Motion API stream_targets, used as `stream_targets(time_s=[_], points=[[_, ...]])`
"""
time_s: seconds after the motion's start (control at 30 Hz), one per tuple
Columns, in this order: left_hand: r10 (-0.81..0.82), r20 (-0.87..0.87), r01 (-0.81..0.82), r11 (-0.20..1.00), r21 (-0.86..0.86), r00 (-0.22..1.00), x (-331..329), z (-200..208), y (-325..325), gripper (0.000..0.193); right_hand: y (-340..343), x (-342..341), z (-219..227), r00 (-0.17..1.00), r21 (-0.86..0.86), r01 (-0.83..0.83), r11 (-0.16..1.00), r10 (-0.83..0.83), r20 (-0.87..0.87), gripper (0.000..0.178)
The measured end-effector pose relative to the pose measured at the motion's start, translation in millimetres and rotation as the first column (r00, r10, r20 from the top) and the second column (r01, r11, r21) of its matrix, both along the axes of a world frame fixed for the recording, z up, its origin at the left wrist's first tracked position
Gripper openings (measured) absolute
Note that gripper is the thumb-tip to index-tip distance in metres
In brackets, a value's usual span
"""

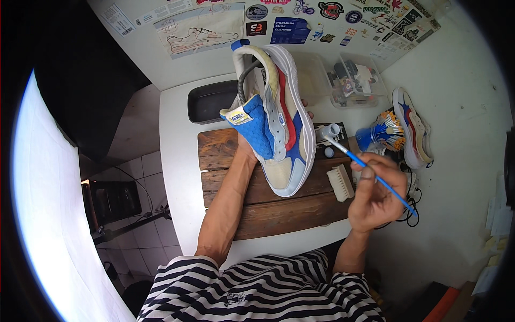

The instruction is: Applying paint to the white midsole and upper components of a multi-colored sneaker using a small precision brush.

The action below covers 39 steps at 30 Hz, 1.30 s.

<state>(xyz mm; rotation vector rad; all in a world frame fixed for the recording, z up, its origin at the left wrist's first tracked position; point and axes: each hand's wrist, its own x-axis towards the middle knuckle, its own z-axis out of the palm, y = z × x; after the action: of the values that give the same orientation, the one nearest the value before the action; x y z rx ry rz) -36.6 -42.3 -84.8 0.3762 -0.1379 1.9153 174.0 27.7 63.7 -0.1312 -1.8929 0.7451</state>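
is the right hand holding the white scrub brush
No, the right hand holds a thin blue paintbrush, while the white scrub brush lies untouched on the wooden board.

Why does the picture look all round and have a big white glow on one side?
Head view: the fisheye lens bends the table edges and blackens the corners; bright glare washes out the left edge; the shoe and paintbrush in the right hand stay sharp.

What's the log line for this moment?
left hand: holds sneaker up, inside it | right hand: holds blue brush, tip near small bottle | white brush on wooden board
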Motion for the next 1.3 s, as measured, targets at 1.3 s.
stream_targets(time_s=[1.3], points=[[-0.042, 0.055, 0.043, 0.999, -0.023, 0.998, -2, -5, 2, 0.076, 66, -28, 27, 0.759, 0.042, 0.154, 0.987, -0.145, 0.635, 0.012]])
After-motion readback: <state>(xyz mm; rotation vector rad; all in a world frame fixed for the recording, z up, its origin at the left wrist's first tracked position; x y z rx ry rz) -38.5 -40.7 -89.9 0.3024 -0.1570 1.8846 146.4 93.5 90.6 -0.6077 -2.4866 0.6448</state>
